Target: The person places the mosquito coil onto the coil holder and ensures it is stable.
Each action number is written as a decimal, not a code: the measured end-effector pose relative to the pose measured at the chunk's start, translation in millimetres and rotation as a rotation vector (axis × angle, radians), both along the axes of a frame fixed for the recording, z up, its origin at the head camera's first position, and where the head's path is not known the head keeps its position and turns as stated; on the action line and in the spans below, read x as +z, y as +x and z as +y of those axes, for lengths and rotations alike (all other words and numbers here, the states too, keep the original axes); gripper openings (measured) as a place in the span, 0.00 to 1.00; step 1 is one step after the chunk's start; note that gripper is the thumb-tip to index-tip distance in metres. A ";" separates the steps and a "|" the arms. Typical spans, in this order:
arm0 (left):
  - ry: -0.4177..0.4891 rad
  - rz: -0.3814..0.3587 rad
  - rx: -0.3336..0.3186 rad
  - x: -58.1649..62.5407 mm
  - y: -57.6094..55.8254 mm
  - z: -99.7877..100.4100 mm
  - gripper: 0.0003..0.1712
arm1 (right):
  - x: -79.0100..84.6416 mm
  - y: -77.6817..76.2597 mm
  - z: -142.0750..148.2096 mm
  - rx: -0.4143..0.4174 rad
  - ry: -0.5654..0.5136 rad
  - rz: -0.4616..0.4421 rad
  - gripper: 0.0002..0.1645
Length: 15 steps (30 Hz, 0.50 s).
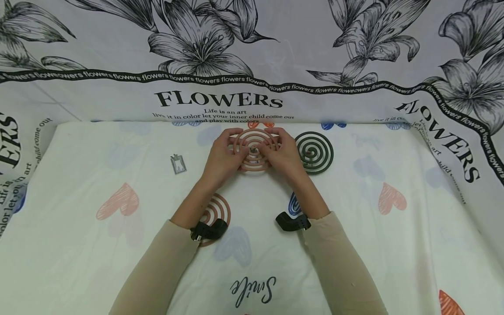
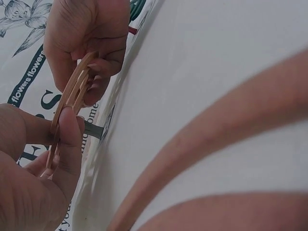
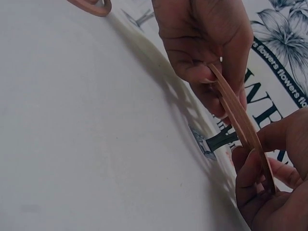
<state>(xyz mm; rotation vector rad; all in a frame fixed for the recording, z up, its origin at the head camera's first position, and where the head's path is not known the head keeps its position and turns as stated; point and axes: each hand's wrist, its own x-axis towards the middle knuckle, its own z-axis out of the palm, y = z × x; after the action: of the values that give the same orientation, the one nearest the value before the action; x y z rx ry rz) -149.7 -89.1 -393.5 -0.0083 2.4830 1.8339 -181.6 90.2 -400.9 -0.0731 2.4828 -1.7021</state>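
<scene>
Both hands hold a brown mosquito coil (image 1: 256,168) above the far middle of the table. My left hand (image 1: 223,151) pinches its left side, and my right hand (image 1: 284,151) pinches its right side. Their thumbs meet near the coil's centre. The wrist views show the coil edge-on, its rings slightly spread apart, between the left hand (image 2: 41,178) and the right hand (image 2: 91,38). A dark metal strip (image 3: 222,139) rises beneath the coil from a small flat base (image 3: 202,143) on the cloth. Fingers hide how the strip meets the coil.
A dark green coil (image 1: 314,153) lies right of the right hand. Another brown coil (image 1: 227,210) lies partly under the left wrist. A small silver metal stand (image 1: 178,164) is flat at the left. White cloth (image 1: 346,262) with printed hearts covers the table, backed by a flowered sheet (image 1: 291,48).
</scene>
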 end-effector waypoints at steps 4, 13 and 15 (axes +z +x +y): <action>-0.005 -0.002 0.002 0.4 0.5 0.1 0.31 | -0.5 -0.9 -0.2 -0.008 0.016 -0.006 0.28; -0.002 -0.015 0.005 0.4 0.3 0.3 0.30 | 0.8 -0.3 -1.0 -0.012 0.003 -0.014 0.28; -0.009 -0.016 0.007 0.0 0.3 0.2 0.31 | 1.0 -0.2 -1.0 -0.012 0.003 -0.020 0.28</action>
<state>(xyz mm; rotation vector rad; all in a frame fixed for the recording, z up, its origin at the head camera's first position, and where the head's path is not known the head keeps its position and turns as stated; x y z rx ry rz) -149.5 -88.9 -393.5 -0.0322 2.4841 1.8178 -181.8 89.2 -399.8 -0.0415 2.4761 -1.6955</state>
